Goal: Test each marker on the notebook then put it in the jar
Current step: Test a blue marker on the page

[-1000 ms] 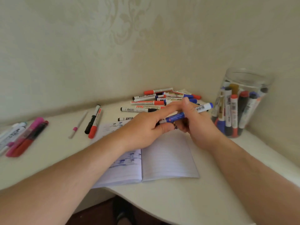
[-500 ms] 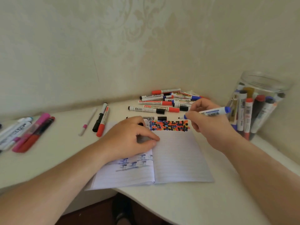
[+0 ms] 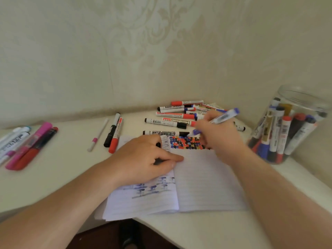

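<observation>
Right hand (image 3: 218,139) grips blue marker (image 3: 220,119), tip down at notebook (image 3: 206,184) top edge. Left hand (image 3: 142,159) on notebook's left page, fingers curled round a dark cap (image 3: 159,161).

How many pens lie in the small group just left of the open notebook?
3: a thin white pen, farthest left; a black marker in the middle; a red marker beside it, nearest the notebook. None appears hidden.
</observation>
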{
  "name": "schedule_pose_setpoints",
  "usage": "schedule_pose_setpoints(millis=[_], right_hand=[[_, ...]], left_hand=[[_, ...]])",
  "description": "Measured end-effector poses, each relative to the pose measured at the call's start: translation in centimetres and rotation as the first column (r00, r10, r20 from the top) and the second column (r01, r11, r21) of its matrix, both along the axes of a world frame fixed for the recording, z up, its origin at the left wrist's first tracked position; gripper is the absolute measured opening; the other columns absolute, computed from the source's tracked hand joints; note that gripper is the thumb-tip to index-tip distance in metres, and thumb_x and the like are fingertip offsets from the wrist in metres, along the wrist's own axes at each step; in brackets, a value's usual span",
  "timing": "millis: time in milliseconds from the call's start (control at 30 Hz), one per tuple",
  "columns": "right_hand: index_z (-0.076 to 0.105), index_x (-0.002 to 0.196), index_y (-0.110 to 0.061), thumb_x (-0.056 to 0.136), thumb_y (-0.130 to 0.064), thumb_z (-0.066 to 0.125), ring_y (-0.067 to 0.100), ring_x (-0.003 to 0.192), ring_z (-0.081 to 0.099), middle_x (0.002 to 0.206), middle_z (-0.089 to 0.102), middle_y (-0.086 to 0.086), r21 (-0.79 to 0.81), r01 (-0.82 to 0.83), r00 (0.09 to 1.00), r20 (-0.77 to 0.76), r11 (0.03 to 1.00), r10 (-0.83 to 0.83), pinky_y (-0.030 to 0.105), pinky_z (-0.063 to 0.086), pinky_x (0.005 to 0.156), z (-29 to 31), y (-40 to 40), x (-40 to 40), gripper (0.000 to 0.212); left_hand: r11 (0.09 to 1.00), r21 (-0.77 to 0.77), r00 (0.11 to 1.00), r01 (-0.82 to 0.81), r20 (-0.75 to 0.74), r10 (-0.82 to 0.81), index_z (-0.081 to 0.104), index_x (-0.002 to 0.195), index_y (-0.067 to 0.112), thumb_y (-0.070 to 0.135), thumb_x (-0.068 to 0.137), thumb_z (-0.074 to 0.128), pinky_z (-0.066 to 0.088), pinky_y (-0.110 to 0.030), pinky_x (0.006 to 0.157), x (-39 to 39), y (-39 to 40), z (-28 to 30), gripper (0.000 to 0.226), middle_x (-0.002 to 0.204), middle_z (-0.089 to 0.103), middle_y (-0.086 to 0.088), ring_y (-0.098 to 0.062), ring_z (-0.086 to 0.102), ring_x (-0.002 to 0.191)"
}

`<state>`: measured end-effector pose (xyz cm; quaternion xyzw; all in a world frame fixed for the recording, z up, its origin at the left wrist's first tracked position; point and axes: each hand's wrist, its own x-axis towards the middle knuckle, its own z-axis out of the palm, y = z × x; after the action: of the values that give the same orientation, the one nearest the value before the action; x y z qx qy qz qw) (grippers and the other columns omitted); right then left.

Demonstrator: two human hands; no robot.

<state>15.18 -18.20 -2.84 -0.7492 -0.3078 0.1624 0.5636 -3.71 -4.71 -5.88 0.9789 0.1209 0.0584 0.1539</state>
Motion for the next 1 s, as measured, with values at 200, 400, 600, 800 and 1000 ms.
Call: schedule_pose_setpoints(millis=[200, 400, 600, 800, 1000], right_hand=[[0.063, 0.082, -0.019, 0.099, -0.02, 0.069, 0.016, 0.056, 0.054, 0.065, 0.059, 0.006, -0.077, -0.055, 0.998, 0.016, 0.996, 0.057, 0.025, 0.045, 0.05, 1.8, -4.5, 3.2, 0.018], [0.06, 0.077, -0.01, 0.089, -0.005, 0.074, 0.013, 0.049, 0.043, 0.058, 0.053, 0.0, -0.087, 0.0, 0.998, 0.062, 0.996, 0.005, 0.024, 0.034, 0.045, -1.0, -6.2, 4.1, 0.019], [0.053, 0.071, -0.015, 0.08, -0.009, 0.072, 0.011, 0.046, 0.049, 0.055, 0.057, 0.0, -0.062, 0.14, 0.983, 0.126, 0.988, -0.131, 0.027, 0.04, 0.051, -2.1, -5.6, 4.0, 0.023], [0.05, 0.069, -0.017, 0.08, -0.014, 0.071, 0.017, 0.053, 0.061, 0.062, 0.065, 0.012, -0.078, 0.233, 0.96, 0.177, 0.969, -0.216, 0.042, 0.058, 0.062, -2.2, -5.5, 3.5, 0.025], [0.05, 0.07, -0.017, 0.08, -0.014, 0.072, 0.02, 0.057, 0.062, 0.076, 0.067, 0.022, -0.111, 0.238, 0.955, 0.207, 0.965, -0.211, 0.051, 0.06, 0.066, -2.1, -5.5, 3.7, 0.024]], left_hand=[[0.999, -0.049, 0.996, 0.014, -0.082, -0.018, 0.048, 0.12, 0.081, 0.069, 0.091, 0.043, 0.046, -0.027, 0.08, 0.5, 0.2, 0.6, 0.032, 0.096, 0.046, 0.016, -0.001, 0.048, 0.092], [0.981, 0.192, 0.995, 0.028, -0.095, -0.01, 0.062, 0.121, 0.054, 0.051, 0.089, 0.057, 0.05, -0.037, 0.089, 5.3, -3.3, 3.7, 0.032, 0.102, 0.048, 0.016, -0.015, 0.056, 0.109], [0.986, 0.166, 0.997, -0.005, -0.078, 0.018, 0.032, 0.144, 0.065, 0.077, 0.093, 0.038, 0.043, -0.04, 0.097, 8.2, -6.5, 0.4, 0.053, 0.128, 0.051, -0.003, -0.031, 0.049, 0.124], [0.977, 0.214, 1.0, -0.024, -0.013, 0.028, 0.028, 0.145, 0.068, 0.081, 0.091, 0.029, 0.033, -0.037, 0.085, 7.8, -6.8, -0.7, 0.055, 0.113, 0.048, 0.001, -0.026, 0.049, 0.118], [0.978, 0.206, 0.999, -0.032, -0.002, 0.033, 0.028, 0.146, 0.068, 0.08, 0.093, 0.028, 0.028, -0.036, 0.083, 7.8, -6.9, -0.4, 0.055, 0.11, 0.046, 0.002, -0.024, 0.048, 0.113]])
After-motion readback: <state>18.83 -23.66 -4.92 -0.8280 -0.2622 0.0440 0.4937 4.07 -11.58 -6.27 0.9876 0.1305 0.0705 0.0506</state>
